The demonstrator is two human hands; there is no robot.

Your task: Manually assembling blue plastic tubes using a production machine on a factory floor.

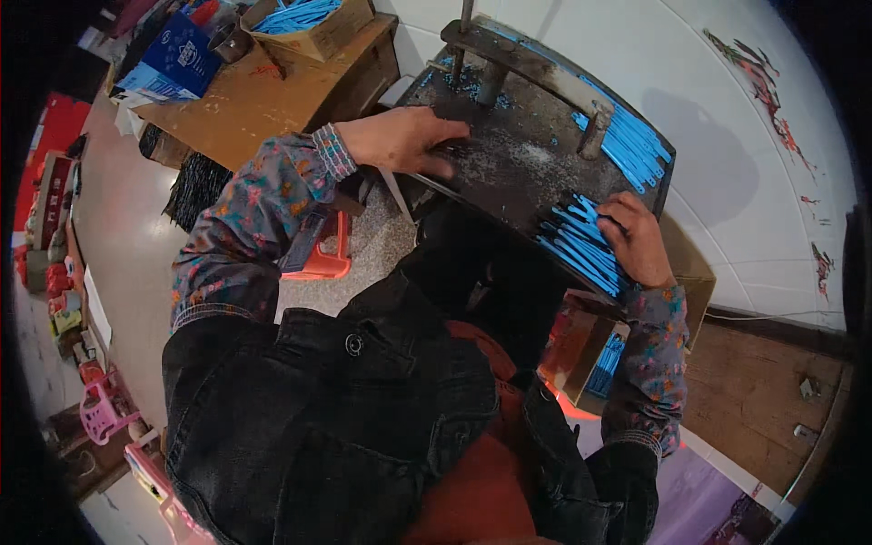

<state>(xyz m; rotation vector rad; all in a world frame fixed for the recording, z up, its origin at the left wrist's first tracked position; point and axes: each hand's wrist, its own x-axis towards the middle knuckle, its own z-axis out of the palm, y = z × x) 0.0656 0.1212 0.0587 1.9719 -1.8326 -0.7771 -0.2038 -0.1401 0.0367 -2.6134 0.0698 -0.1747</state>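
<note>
Black denim, a jacket [345, 427] over something red, fills the near part of the view, with floral sleeves [245, 227] running up to both hands. Just beyond the lap, below the right forearm, an open box [595, 359] holds more blue sticks standing roughly on end; too many and too shadowed to count.

The right hand [636, 241] lies palm down, fingers curled over a loose pile of blue sticks [577, 245] at the near right edge of the dark tabletop [518, 173]. Their long axes run from lower right to upper left, fanning slightly; they overlap, so no exact count can be made, though there are well over ten. Whether the fingers pinch any single stick cannot be told.

The left hand [404, 138] rests at the tabletop's left edge, fingers bent and pressed down on a dark flat piece [454, 150]; its grip is not clear.

Farther on, a metal bar [527, 64] stands on two short posts, with one thin upright rod at its far end. Behind it a second blue pile [631, 141] lies along the far right edge, pointing the same diagonal way.

Far left, a wooden table [245, 100] carries a cardboard box [313, 23] of blue sticks and one blue packet [173, 59].
</note>
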